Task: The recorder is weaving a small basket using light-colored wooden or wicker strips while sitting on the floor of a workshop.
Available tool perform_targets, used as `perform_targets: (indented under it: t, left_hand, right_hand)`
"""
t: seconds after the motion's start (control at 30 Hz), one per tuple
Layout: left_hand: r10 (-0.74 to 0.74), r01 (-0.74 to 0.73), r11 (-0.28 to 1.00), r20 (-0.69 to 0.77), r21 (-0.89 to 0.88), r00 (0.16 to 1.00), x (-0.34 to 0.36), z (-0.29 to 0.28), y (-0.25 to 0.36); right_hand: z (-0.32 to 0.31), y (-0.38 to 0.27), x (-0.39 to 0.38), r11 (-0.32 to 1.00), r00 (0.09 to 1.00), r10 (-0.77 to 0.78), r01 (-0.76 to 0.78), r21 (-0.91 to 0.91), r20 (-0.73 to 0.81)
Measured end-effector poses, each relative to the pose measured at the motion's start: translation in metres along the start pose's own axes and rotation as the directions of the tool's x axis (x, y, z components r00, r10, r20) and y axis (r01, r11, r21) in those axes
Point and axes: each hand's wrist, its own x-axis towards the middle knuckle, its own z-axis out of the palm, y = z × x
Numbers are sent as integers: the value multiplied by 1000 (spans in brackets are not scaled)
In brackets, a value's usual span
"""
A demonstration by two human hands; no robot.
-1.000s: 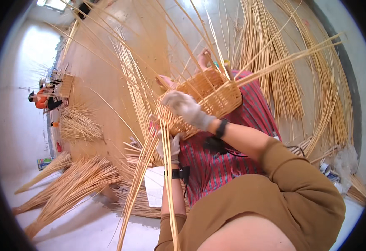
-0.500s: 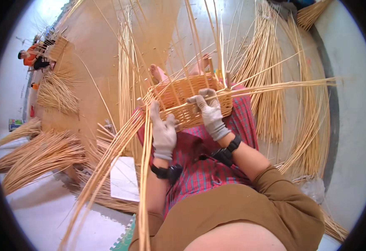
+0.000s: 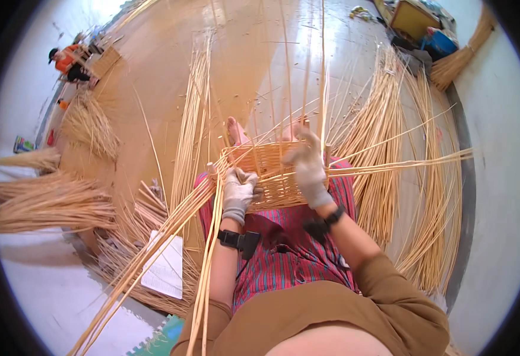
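A half-woven rectangular wicker basket (image 3: 278, 194) rests on my lap, its tall upright canes standing away from me. My left hand (image 3: 240, 191), in a pale glove, is closed at the basket's near left corner, fingers curled in against the weave. Over the basket's right part is my right hand (image 3: 311, 175), gloved too, its fingers pointing up and smeared by motion. Whether it holds a cane cannot be made out. Long loose canes (image 3: 153, 246) run from the left corner down past my left forearm. More canes (image 3: 402, 165) stick out to the right.
Bundles of long canes (image 3: 381, 148) lie on the floor at right, with others (image 3: 190, 130) ahead. Cane heaps (image 3: 52, 204) and a white sheet (image 3: 164, 267) are at left. Far left, a person in orange (image 3: 65, 62) sits by a basket. A blue container (image 3: 440, 43) stands far right.
My right hand has come off the near rim and swung upward. My left fingers, stretched before, have curled in. The view has shifted, so the basket sits lower in the picture.
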Motion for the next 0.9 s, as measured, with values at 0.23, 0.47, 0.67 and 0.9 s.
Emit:
perform_targets:
  t: [0.23, 0.47, 0.67, 0.9]
  left_hand:
    - [561, -525, 800, -48, 291, 827, -25, 23, 12]
    - [-21, -146, 681, 219, 717, 976, 11, 78, 7]
    - [-54, -52, 865, 195, 499, 979, 14, 77, 7]
    - [-31, -58, 927, 229, 370, 973, 11, 81, 8]
  right_hand:
    - [-77, 60, -78, 876, 828, 452, -342, 340, -332]
    - [-59, -7, 4, 957, 946, 238, -267, -111, -222]
    - [-64, -7, 50, 987, 988, -104, 89, -130, -117]
    - [-92, 4, -87, 764, 996, -49, 89, -639, 80]
